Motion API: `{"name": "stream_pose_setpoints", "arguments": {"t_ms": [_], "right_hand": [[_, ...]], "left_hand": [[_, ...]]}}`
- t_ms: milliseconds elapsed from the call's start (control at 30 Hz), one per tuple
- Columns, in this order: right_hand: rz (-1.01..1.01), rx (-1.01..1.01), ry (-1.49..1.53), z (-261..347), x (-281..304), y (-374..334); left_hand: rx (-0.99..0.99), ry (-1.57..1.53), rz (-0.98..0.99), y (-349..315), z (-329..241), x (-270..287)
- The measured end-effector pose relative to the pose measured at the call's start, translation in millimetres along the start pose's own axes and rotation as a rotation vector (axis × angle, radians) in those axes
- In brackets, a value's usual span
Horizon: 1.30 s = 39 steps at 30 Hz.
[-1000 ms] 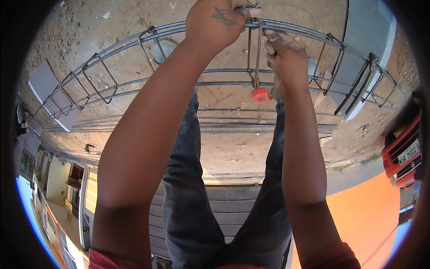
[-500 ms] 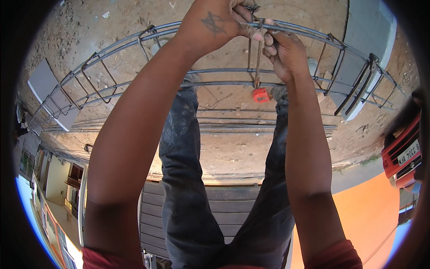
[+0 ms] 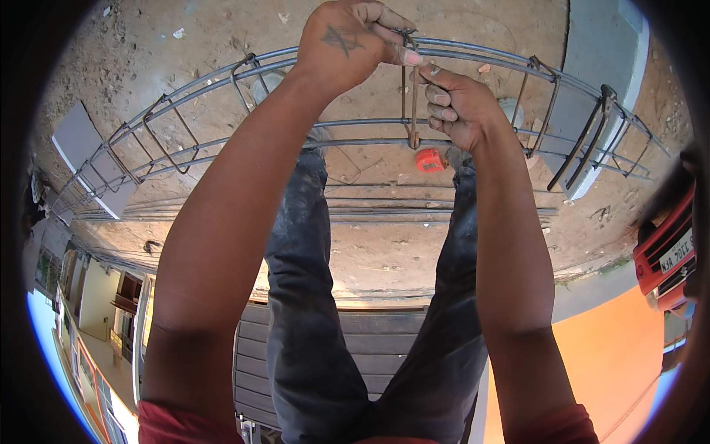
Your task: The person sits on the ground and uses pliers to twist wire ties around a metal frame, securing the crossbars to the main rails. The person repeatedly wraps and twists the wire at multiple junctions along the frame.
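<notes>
A long rebar cage (image 3: 244,138) of steel bars and square stirrups lies across in front of me. My left hand (image 3: 351,37) is closed around its far upper bars, thumb on the near side, by the top of a rusty stirrup (image 3: 413,96). A small tuft of dark wire (image 3: 405,32) shows at that stirrup's corner, beside the left fingertips. Just right of the stirrup, my right hand (image 3: 458,107) is closed, fingers curled and thumb and forefinger pinched near the left thumb. What it pinches is too small to make out.
A red tape measure (image 3: 429,160) sits by my right foot. Loose steel bars (image 3: 392,203) lie on the dirt behind my feet. Grey slabs (image 3: 603,96) (image 3: 85,152) lie under the cage's ends. A red vehicle (image 3: 665,259) stands at the right.
My right hand has come down nearer to me, away from the upper bars. My left hand and the rusty stirrup's top have shifted slightly left. The view has tilted a little.
</notes>
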State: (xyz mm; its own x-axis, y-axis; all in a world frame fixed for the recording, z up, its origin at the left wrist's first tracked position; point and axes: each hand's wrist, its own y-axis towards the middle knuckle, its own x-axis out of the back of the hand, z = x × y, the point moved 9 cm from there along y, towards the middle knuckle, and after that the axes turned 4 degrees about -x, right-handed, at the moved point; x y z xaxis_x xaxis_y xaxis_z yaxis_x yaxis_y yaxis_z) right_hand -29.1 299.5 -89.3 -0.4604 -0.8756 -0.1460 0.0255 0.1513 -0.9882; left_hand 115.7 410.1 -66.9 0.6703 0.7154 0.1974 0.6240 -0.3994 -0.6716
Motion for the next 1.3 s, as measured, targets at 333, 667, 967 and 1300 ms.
{"name": "stream_pose_setpoints", "arguments": {"t_ms": [333,667,967,1300], "right_hand": [[-0.070,0.024,-0.049,7,0,-9],[-0.441,0.455,-0.717,53,-7,-63],[-0.391,0.680,-1.393,91,-40,-85],[-0.033,0.291,-1.265,110,-42,-58]], "left_hand": [[-0.110,-0.149,-0.303,-35,-10,-6],[0.149,-0.066,-0.191,-22,-5,-4],[-0.185,-0.052,-0.319,-40,-17,3],[-0.454,0.339,-0.424,-49,-30,-9]]}}
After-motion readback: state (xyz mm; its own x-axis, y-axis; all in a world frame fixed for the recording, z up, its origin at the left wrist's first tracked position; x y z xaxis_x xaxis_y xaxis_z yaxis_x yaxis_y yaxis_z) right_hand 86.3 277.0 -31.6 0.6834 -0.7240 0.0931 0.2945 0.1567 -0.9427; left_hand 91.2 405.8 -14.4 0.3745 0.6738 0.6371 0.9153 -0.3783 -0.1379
